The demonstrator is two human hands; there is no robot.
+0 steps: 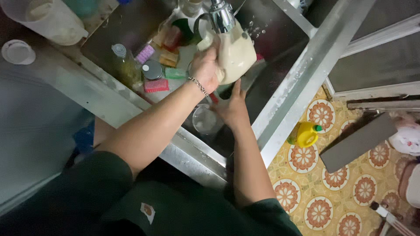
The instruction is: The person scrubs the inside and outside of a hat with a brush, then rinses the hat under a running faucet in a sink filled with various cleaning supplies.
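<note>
My left hand (205, 69), with a chain bracelet on its wrist, grips a cream plastic jug (238, 52) and holds it tilted just under the metal tap (221, 15). My right hand (232, 109) is just below the jug with its fingers stretched out. One fingertip reaches the jug's lower side, and the hand holds nothing. Both hands are over the steel sink (280, 39). A clear glass (204, 120) stands in the basin beside my right wrist.
At the sink's left end lie a clear bottle (124, 65), a round metal lid (152, 70), a pink scrubber (156, 85) and sponges. A white container (48, 19) and white lid (17, 51) sit on the counter. A yellow bottle (304, 133) stands on the patterned floor.
</note>
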